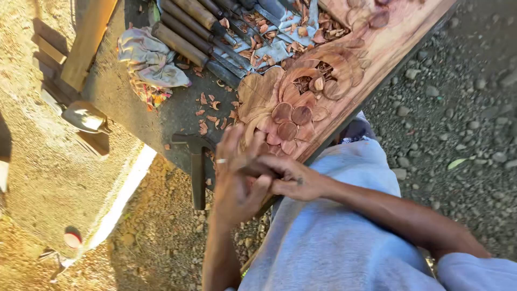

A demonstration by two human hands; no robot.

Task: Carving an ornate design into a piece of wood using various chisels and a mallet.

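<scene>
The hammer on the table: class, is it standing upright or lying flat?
Lying flat. The hammer rests on the dark table, its handle pointing toward the table's edge, beside the left hand, among wood chips.

Carved panel (301, 102): I log reddish-brown wood, leaf-and-berry relief. Beside it, chisels (186, 32): dark brown handles. Left of those, rag (151, 64): pale grey, orange-patterned patch. Below panel, my shirt (334, 237): light blue.
</scene>
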